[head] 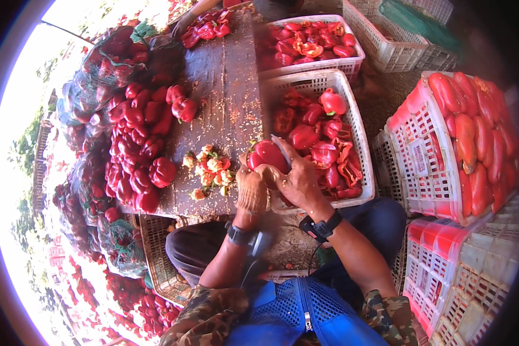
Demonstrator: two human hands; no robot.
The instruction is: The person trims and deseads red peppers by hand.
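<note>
Both my hands are at the table's right edge around a red bell pepper [268, 155], its green stem end turned to the left. My left hand [251, 188], in a knitted glove, grips it from the left and below. Bare, my right hand [300, 177] closes on its right side. A thin grey edge shows by the right fingers; whether it is a blade I cannot tell. Cut pepper cores [214, 166] with seeds lie left of my hands on the wooden table [218, 99]. Below my right hand is a white plastic crate [365, 164] of opened red peppers [324, 153].
Whole red peppers [134, 142] are heaped on the table's left, beside net sacks [95, 91] of peppers. Another pepper crate [359, 62] stands beyond. Stacked crates [432, 173] with long red peppers [480, 142] rise at right. Another person's hand [179, 28] reaches in at the far end.
</note>
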